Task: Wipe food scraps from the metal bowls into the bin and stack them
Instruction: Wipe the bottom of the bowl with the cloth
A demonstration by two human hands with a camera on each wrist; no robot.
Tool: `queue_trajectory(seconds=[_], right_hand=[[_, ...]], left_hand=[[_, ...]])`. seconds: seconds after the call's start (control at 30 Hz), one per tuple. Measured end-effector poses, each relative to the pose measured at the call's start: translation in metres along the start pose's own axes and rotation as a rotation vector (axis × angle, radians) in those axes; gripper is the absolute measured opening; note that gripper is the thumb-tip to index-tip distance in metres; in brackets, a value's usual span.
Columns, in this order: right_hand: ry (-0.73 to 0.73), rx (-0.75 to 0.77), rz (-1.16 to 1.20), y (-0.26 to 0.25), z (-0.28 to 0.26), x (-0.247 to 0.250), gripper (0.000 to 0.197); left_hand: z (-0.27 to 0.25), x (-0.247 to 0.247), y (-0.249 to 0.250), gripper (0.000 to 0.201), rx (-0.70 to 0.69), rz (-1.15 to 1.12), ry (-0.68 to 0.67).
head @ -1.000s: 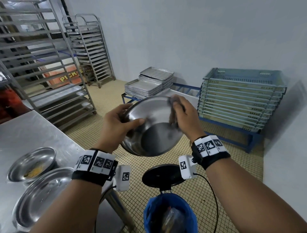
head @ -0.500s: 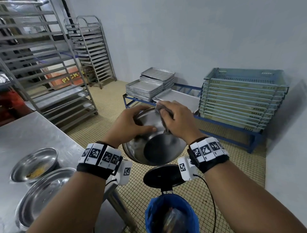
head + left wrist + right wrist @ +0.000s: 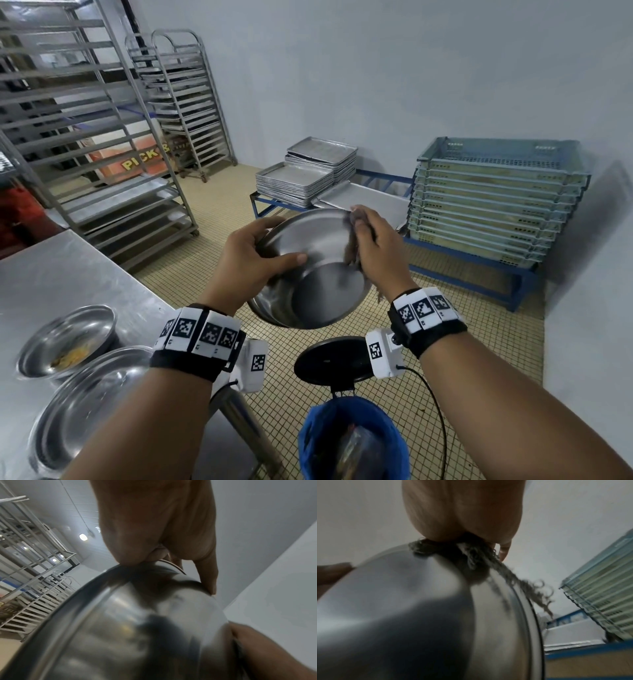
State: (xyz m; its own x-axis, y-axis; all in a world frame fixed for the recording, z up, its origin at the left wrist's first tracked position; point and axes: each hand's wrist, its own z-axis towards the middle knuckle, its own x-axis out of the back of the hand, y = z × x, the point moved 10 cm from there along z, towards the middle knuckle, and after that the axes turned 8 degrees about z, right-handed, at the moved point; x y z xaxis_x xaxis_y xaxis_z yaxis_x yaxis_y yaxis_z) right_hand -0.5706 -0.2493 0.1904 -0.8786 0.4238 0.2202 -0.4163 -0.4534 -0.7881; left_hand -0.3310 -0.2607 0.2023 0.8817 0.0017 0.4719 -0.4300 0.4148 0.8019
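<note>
A shiny metal bowl [image 3: 310, 270] is held tilted in the air above the blue-lined bin [image 3: 352, 442]. My left hand [image 3: 253, 253] grips its left rim, thumb inside, fingers behind. My right hand [image 3: 368, 245] holds a frayed grey cloth [image 3: 352, 240] against the bowl's right inner wall and rim. In the right wrist view the cloth [image 3: 476, 558] is bunched under the fingers and trails over the rim of the bowl [image 3: 412, 615]. The left wrist view shows the bowl's outer wall [image 3: 130, 628] up close. Two more bowls stand on the steel table: one with yellow scraps [image 3: 66, 342], one nearer [image 3: 89, 407].
The steel table [image 3: 61, 270] fills the left. The bin's black lid [image 3: 330, 359] stands open below the bowl. Tray racks [image 3: 99, 126] stand at the back left. Stacked metal trays [image 3: 305, 174] and blue crates [image 3: 493, 198] sit on low blue frames by the wall.
The right hand has moved the cloth along the bowl's upper inner wall toward the right rim. The bowl has stayed tilted over the bin in the left hand, shifting slightly.
</note>
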Motion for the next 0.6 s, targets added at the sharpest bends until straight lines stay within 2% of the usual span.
queue_trajectory(seconds=[0.13,0.17,0.3,0.37,0.47,0.53,0.6], right_hand=[[-0.099,0.204,-0.203,-0.034,-0.004,-0.025,0.039],[-0.096,0.21,-0.201,-0.033,-0.002,-0.024,0.038],[-0.019,-0.038,0.015,0.009,-0.001,0.002,0.023],[-0.039,-0.002,-0.011,0.0,-0.002,-0.004,0.027],[-0.113,0.191,-0.154,-0.03,0.001,-0.02,0.041],[-0.134,0.159,-0.114,-0.025,0.005,-0.016,0.04],[-0.112,0.014,0.012,-0.005,0.005,-0.003,0.03]], left_hand=[[0.0,-0.012,0.002,0.069,-0.016,0.029,-0.046],[-0.001,-0.011,0.001,0.071,-0.013,0.028,-0.041],[-0.004,0.002,-0.003,0.063,0.007,-0.056,0.013],[-0.004,-0.002,-0.002,0.061,0.006,-0.053,-0.007],[-0.003,-0.011,0.003,0.059,-0.009,-0.043,-0.039],[-0.004,-0.005,0.003,0.056,-0.002,-0.076,-0.016],[-0.006,0.005,-0.001,0.057,0.006,-0.145,0.024]])
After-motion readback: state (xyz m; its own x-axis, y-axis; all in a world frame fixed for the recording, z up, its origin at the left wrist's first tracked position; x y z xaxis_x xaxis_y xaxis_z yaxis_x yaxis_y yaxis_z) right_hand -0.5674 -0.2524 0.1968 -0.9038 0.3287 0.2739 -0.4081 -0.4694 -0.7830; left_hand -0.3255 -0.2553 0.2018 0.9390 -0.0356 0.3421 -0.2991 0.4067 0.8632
